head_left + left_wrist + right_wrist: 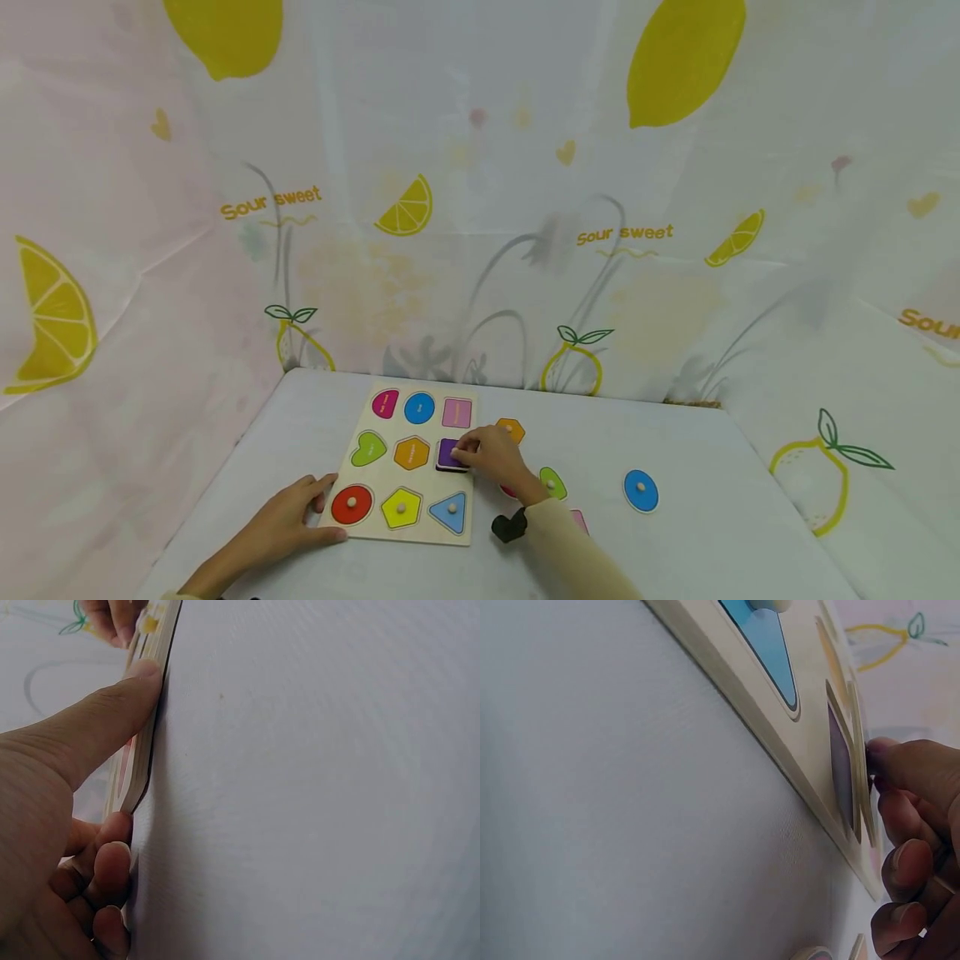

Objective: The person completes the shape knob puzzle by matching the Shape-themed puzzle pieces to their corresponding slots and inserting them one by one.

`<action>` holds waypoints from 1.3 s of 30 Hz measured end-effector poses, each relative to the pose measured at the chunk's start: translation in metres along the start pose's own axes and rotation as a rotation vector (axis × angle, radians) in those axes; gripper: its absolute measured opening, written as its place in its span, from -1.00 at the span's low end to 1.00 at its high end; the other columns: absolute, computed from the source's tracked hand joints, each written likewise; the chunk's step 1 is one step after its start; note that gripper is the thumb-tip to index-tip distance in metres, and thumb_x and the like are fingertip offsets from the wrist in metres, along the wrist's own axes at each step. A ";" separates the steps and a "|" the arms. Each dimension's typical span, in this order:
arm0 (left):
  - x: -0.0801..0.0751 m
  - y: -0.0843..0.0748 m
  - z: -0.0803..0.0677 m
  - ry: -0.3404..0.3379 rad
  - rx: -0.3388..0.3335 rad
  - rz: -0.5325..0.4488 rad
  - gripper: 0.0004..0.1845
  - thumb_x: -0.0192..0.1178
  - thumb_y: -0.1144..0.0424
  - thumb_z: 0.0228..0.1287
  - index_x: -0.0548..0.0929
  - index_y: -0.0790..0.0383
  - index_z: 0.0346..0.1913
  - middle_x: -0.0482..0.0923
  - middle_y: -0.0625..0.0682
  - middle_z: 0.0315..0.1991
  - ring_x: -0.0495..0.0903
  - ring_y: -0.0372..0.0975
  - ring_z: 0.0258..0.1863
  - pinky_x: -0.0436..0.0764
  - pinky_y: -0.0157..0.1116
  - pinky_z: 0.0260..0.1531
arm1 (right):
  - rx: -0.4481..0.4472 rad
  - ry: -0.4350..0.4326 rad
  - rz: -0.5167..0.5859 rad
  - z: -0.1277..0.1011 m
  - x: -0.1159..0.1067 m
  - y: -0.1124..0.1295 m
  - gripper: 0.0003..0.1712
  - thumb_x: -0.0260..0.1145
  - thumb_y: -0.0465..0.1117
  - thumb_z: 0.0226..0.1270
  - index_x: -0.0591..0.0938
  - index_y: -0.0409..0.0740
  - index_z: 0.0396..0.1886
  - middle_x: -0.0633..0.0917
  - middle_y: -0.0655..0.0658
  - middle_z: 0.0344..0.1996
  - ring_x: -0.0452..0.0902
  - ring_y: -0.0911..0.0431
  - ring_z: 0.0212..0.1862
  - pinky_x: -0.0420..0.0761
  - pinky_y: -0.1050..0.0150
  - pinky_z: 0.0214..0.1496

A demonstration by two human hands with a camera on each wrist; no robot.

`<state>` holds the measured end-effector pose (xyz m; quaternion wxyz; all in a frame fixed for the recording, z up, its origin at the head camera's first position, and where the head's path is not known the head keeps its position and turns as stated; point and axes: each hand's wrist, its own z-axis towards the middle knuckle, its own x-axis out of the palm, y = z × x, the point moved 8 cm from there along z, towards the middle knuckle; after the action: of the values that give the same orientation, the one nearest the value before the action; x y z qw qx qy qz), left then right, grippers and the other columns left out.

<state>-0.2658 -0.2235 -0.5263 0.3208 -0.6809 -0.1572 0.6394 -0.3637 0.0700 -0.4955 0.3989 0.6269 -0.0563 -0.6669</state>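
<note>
A wooden shape-puzzle board (pixel 420 537) lies on the white table. At its front left corner my left hand (pixel 281 517) holds it, thumb along the front edge (pixel 159 697) and fingers by the left side. My right hand (pixel 491 454) pinches the knob of a purple four-sided puzzle piece (pixel 446 448). In the right wrist view this piece (pixel 861 765) stands slightly tilted above the purple recess (pixel 841 765), apart from it at least in part. Knobbed pieces fill the front row: a red circle (pixel 351 510), a yellow pentagon (pixel 408 498) and a blue triangle (pixel 450 518).
Bare printed recesses show in the board's back and middle rows. Right of the board lie loose pieces: an orange hexagon (pixel 511 428), a green heart (pixel 551 477), a blue oval (pixel 641 493), and a pink piece (pixel 580 521) partly behind the sleeve. A lemon-print cloth (pixel 480 275) hangs behind.
</note>
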 end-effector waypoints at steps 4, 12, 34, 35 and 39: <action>0.002 0.000 0.000 0.001 0.029 -0.007 0.00 0.64 -0.10 -0.08 0.52 0.48 0.33 0.31 -0.09 -0.32 0.25 -0.37 -0.42 0.31 -0.37 -0.45 | 0.028 0.004 -0.007 0.001 0.004 0.000 -0.83 0.50 -0.06 0.34 0.82 -0.05 -0.34 0.52 0.20 -0.66 0.35 0.32 -0.52 0.34 0.41 -0.45; 0.002 -0.001 -0.001 -0.007 0.014 -0.017 -0.01 0.65 -0.09 -0.10 0.52 0.46 0.33 0.31 -0.08 -0.32 0.24 -0.36 -0.42 0.30 -0.35 -0.45 | 0.044 0.014 -0.040 0.003 0.008 0.000 -0.82 0.52 -0.04 0.31 0.83 -0.04 -0.35 0.54 0.21 -0.64 0.37 0.32 -0.52 0.38 0.41 -0.45; 0.000 0.002 -0.002 0.002 0.005 0.003 0.03 0.64 -0.13 -0.10 0.51 0.47 0.35 0.30 -0.08 -0.33 0.25 -0.36 -0.44 0.31 -0.38 -0.47 | 0.042 0.059 -0.013 0.001 0.006 0.000 -0.81 0.49 -0.06 0.35 0.83 -0.08 -0.29 0.59 0.21 -0.58 0.42 0.32 -0.48 0.46 0.40 -0.38; 0.000 0.001 -0.002 0.000 0.009 0.004 0.02 0.64 -0.12 -0.10 0.51 0.47 0.35 0.30 -0.08 -0.32 0.25 -0.36 -0.44 0.31 -0.37 -0.47 | 0.042 0.059 -0.016 0.001 0.005 0.001 -0.81 0.49 -0.05 0.35 0.83 -0.08 -0.29 0.59 0.21 -0.58 0.42 0.32 -0.47 0.46 0.40 -0.37; 0.000 0.001 -0.002 -0.001 0.002 -0.009 0.03 0.65 -0.10 -0.10 0.50 0.49 0.35 0.31 -0.08 -0.32 0.25 -0.35 -0.43 0.31 -0.36 -0.46 | 0.056 0.063 -0.007 0.001 0.000 0.002 -0.80 0.51 -0.03 0.32 0.82 -0.07 -0.29 0.60 0.18 -0.56 0.43 0.29 -0.46 0.46 0.38 -0.38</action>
<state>-0.2644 -0.2246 -0.5272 0.3246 -0.6795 -0.1597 0.6382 -0.3634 0.0685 -0.4948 0.3805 0.6586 -0.0604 -0.6464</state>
